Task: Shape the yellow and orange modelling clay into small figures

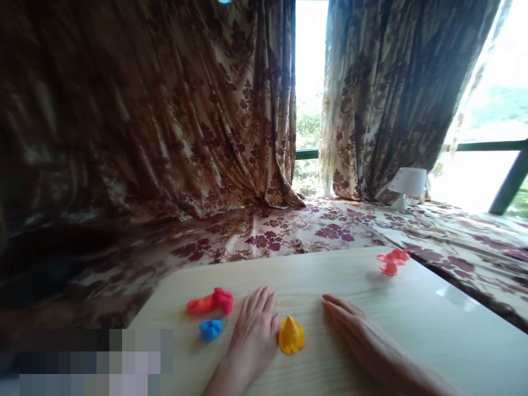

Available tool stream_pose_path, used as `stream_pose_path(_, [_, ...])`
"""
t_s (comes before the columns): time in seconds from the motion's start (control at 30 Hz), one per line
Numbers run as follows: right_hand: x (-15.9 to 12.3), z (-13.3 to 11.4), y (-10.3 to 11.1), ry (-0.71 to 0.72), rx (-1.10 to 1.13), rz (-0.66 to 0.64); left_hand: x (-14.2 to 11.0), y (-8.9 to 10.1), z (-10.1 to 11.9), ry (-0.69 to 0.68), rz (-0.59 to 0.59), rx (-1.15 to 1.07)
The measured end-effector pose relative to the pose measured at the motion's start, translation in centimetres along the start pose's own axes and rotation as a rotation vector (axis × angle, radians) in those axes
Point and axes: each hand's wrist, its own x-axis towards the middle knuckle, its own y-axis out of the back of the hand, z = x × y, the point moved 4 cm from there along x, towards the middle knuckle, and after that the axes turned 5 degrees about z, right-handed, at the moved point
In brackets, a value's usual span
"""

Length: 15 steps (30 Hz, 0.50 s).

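1 yellow cone sits on the worktop, between the left hand and the right hand, much nearer the left. It is bright, plain yellow, a soft-looking lump with a wide, rounded bottom that narrows to a blunt peak; its near lower edge is uneven, with small notches. The peak points up and the long axis stands about upright. Left of the left hand lie a red lump, lengthwise across, its thicker, deeper-red end to the right, and a small blue lump just nearer the viewer. 1 pink piece, with a flared top on a short stem, stands near the far right corner. Both grips are released: the left is spread palm down, the right has its fingers straight and together. Whether the left thumb touches the cone is hard to tell, as is whether the right hand rests on the surface. The cone's far side is hidden; both forearms run off the bottom edge, and a pixelated patch covers the lower left.
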Motion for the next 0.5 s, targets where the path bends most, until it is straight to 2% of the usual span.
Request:
stream_pose_path(0.07, [-0.9, -0.5, 0.4, -0.042, -0.032, -0.063, -0.1, -0.3, 0.2, 0.013, -0.055, 0.104])
stream_pose_path(0.13, [-0.2, -0.9, 0.3, -0.042, -0.058, -0.085, -0.1, -0.4, 0.4, 0.016, -0.085, 0.163])
stream_pose_path(0.23, [2.5, -0.6, 0.4, -0.013, -0.097, -0.040, 0.0, -0.3, 0.4, 0.001, -0.098, 0.220])
stream_pose_path(0.3, [3.3, 0.5, 0.9, -0.092, -0.131, 0.004, 0.1, -0.3, 0.4, -0.002, -0.102, 0.246])
stream_pose_path(0.33, [3.1, 0.9, 1.2, -0.098, -0.128, 0.004, 0.2, -0.4, 0.3, 0.000, -0.104, 0.254])
stream_pose_path(0.4, [1.5, 0.9, 1.8, -0.023, -0.080, -0.035, 0.3, -0.4, 0.3, 0.003, -0.104, 0.259])
stream_pose_path(0.5, [-1.4, -0.6, 2.1, 0.109, -0.016, -0.150, 0.3, -0.5, 0.2, 0.003, -0.091, 0.253])
